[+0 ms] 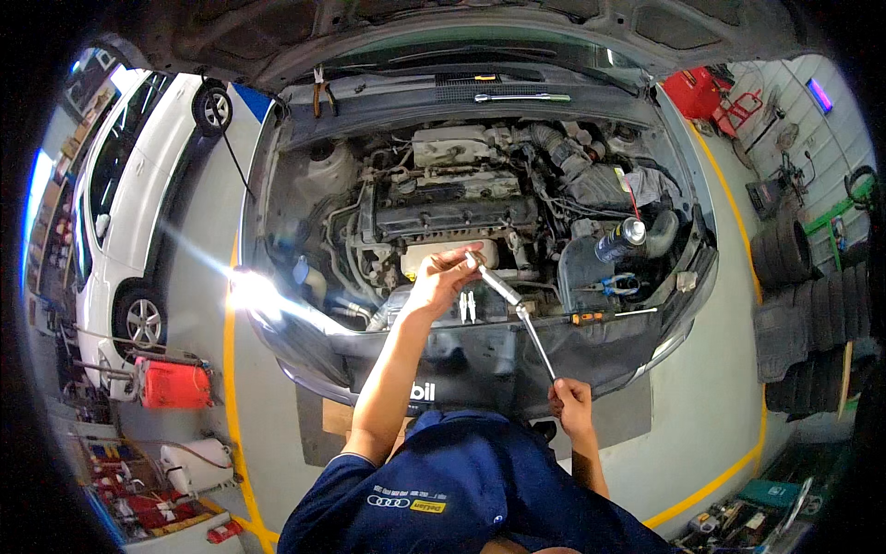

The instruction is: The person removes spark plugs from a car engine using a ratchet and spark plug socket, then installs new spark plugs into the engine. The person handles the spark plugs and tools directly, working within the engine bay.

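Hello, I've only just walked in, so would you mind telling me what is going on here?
A person stands at an engine under a raised hood. Above its front, the left hand pinches the far end of a long metal tool, while the right hand grips the near end. Two small white plugs lie just below the left hand in the picture. A spray can and an orange-handled screwdriver are off to the right.

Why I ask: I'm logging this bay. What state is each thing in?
Long metal tool: held in both hands, angled mid-length
Left hand: pinching the tool's upper end
Right hand: gripping the tool's lower end
Hood: raised
Lamp: lit
Spray can: unheld
Screwdriver: unheld
Blue pliers: unheld
Orange pliers: unheld
Ratchet: unheld
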The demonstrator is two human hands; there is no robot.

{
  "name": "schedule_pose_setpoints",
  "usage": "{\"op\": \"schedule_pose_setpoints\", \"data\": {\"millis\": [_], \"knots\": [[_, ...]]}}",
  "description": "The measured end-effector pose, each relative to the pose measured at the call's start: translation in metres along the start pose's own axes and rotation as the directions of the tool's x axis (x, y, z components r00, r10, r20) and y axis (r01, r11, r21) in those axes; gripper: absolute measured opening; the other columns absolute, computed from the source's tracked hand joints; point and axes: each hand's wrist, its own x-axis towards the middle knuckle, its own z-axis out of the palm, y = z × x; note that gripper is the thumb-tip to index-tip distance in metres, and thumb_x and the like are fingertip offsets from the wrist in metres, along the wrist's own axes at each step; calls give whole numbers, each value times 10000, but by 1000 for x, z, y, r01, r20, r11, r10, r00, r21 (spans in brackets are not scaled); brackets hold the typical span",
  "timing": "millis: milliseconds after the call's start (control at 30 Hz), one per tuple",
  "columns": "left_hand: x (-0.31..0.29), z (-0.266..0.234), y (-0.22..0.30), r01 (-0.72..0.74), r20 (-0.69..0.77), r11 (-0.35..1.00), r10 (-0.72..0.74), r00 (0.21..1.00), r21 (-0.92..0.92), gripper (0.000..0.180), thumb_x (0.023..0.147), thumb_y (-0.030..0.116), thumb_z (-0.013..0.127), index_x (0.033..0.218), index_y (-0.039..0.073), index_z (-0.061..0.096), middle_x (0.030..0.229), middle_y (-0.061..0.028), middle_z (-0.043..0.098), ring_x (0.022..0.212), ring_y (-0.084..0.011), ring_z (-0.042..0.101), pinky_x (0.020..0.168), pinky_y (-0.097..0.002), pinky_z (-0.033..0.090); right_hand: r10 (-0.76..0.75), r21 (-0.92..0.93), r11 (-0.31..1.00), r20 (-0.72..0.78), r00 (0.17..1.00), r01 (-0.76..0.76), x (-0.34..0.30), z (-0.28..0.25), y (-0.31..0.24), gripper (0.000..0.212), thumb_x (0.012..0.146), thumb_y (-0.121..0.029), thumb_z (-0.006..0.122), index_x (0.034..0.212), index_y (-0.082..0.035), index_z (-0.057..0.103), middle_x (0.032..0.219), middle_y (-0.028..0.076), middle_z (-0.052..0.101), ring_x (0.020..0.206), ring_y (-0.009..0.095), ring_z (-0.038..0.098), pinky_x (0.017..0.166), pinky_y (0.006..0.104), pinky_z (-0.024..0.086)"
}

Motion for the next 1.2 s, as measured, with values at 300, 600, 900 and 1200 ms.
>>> {"op": "schedule_pose_setpoints", "data": {"millis": [300,600,900,1200], "knots": [[15,-15,-5,-28,10,985,30,1000,-168,380,1048,77,608,1421,3,603,1169,-107,737,1034,-217,730,938,-377,618,57,76,995,67,996,-62,38,35,-20,423,1065,-338,608,774,-30,609,551,-46,399,425,60,334,407,253,234],[-21,-92,-37,-98,-255,537,545,799,838,290,953,99,714,1226,10,672,934,-79,692,803,-164,646,780,-302,531,-242,-582,779,67,968,235,230,72,-109,419,1072,-327,587,793,-17,629,551,-37,444,424,70,372,407,287,263],[-48,-113,-52,-108,-81,260,621,779,959,417,859,160,773,1238,32,656,982,-110,652,915,-298,637,837,-402,510,56,-846,532,3,998,-28,398,117,-142,442,1013,-355,645,744,-10,705,580,97,613,474,217,589,478,392,425],[-48,-113,-46,-127,-46,248,591,805,960,462,875,254,777,1276,53,666,1021,-126,641,918,-311,625,837,-404,505,80,-925,380,40,996,7,429,146,-163,430,1051,-313,631,783,16,701,543,15,472,401,138,401,393,369,295]]}}
